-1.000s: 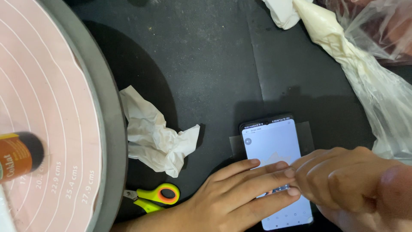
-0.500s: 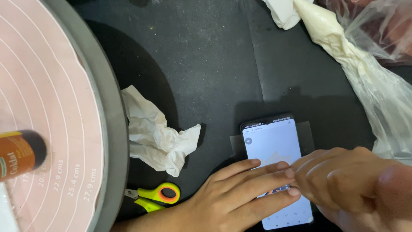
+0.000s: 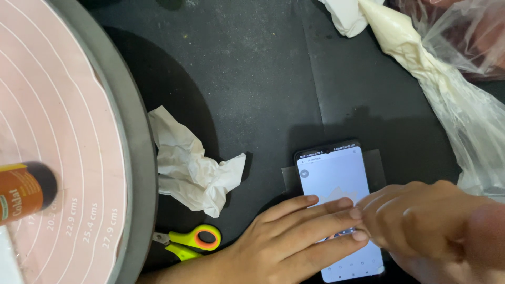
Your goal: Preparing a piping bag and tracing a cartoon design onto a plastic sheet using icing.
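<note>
We see a smartphone [image 3: 333,181] lying flat on the black table [image 3: 247,79], screen up and lit pale blue-white, its top edge pointing away from us, in the lower right part of the view. Our left hand [image 3: 286,242] lies across the lower half of the screen, fingers stretched out flat and held together, their tips resting on the glass. Our right hand [image 3: 426,226] comes in from the right edge, fingers curled, its fingertips meeting those of the left hand over the middle of the phone; it is close to the camera and blurred, so we cannot tell whether it pinches anything. Neither hand is closed around the phone. Just to the left of the left hand lie scissors [image 3: 192,242] with yellow-green handles and an orange inner ring, partly tucked under the rim of a large round turntable [image 3: 134,152] whose pink top bears white concentric rings. A small brown bottle [image 3: 21,192] lies on that pink surface at the far left. Between the turntable and the phone sits a crumpled white paper tissue [image 3: 189,168]. At the upper right, well apart from the hands, lies a clear piping bag [image 3: 415,52] filled with cream-coloured paste, its loose plastic running down the right edge.
</note>
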